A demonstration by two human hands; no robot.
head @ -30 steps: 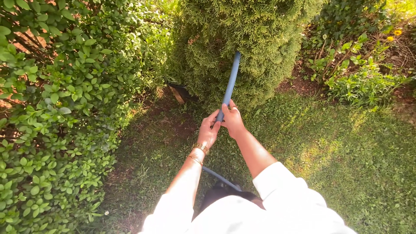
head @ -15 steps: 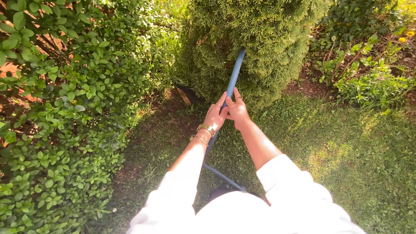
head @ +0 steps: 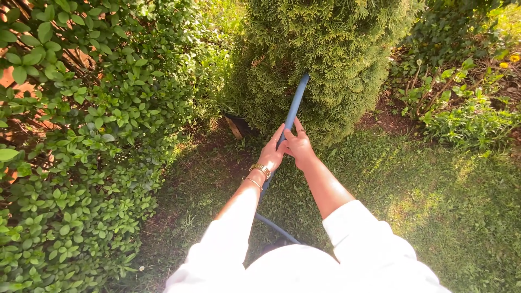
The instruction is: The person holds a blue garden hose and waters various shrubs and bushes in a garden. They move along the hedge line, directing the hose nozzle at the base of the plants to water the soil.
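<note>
Blue hose — between both hands

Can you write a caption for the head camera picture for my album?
Both hands, left hand and right hand, grip a blue hose running into a conifer shrub beside the lawn.

A blue hose pokes into a dark green bush, the sleeves are white, the bracelets are gold, the grass is green, and little flowers are yellow.
</note>
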